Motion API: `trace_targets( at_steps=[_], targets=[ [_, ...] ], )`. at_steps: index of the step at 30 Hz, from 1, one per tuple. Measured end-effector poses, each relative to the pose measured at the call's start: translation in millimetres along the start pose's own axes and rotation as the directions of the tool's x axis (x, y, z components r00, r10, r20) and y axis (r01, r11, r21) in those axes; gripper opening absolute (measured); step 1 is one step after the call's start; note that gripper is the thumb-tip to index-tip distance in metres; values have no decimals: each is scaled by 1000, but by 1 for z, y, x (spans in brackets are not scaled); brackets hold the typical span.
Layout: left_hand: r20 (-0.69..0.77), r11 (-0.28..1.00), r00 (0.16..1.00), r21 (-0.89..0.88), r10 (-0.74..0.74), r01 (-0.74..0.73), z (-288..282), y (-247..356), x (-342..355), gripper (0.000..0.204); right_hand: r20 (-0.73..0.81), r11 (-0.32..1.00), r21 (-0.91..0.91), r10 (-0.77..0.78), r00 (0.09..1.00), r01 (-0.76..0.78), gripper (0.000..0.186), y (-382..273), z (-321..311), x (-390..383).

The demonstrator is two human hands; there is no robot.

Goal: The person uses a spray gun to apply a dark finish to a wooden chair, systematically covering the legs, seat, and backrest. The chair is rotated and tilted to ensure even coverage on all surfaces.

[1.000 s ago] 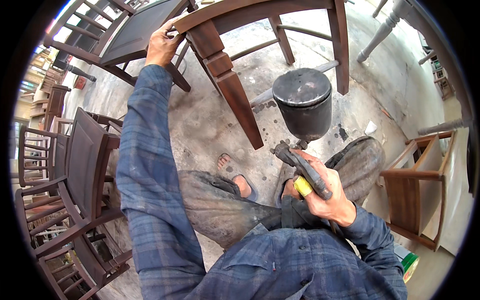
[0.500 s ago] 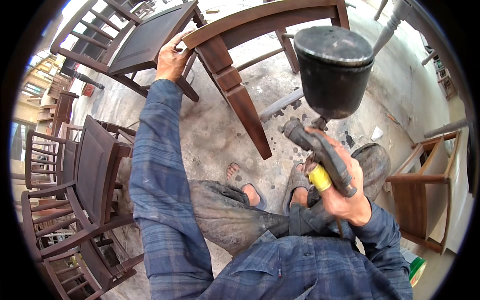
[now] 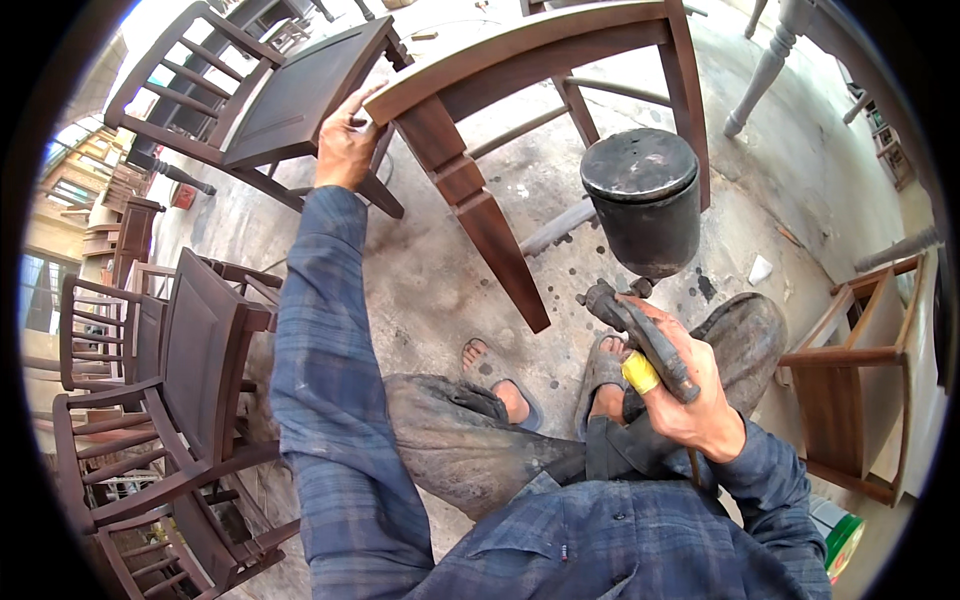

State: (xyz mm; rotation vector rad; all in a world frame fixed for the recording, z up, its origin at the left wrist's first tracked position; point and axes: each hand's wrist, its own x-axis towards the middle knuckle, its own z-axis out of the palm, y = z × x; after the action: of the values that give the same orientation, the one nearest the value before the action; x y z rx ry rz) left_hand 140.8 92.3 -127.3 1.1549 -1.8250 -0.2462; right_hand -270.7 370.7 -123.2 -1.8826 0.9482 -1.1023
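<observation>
My left hand (image 3: 345, 148) grips the left end of the curved rail on a tilted, reddish-brown wooden chair frame (image 3: 530, 28), whose notched tapered leg (image 3: 500, 255) points toward me. In my right hand (image 3: 695, 405) is a dark spray gun (image 3: 640, 335) with yellow wrapping on its handle and a lidded black cup (image 3: 645, 215) on top. My fingers are wrapped round the gun below the cup, which sits just in front of the chair's right part, apparently not touching it.
Dark chairs stand at upper left (image 3: 290, 100) and lower left (image 3: 205, 365). A brown wooden piece (image 3: 835, 410) is at my right, near a green-rimmed can (image 3: 845, 540). Grey turned legs (image 3: 760, 80) rise at upper right. My sandalled feet rest on the spotted concrete floor (image 3: 430, 250).
The spray gun and cup rose half a second ago and have since come back down. My left hand keeps its hold; the whole view has shifted slightly.
</observation>
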Motion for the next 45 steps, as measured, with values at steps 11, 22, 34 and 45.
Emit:
trace_targets(
  at_steps=[11,22,34,45],
  targets=[
    [-1,998,999,37,-49,49,2,15,-12,45,-73,991,47,-118,990,122,41,-23,-6,39],
    [-9,998,1000,62,-9,9,7,29,-16,47,-51,976,33,-212,976,214,67,-12,-8,33],
    [-15,999,999,38,-36,37,8,36,-21,48,-57,975,-5,-223,973,223,42,-31,-10,55],
    [-55,998,996,3,-67,68,10,47,-29,46,-109,967,57,-242,964,249,38,-54,-10,74]
  ],
)
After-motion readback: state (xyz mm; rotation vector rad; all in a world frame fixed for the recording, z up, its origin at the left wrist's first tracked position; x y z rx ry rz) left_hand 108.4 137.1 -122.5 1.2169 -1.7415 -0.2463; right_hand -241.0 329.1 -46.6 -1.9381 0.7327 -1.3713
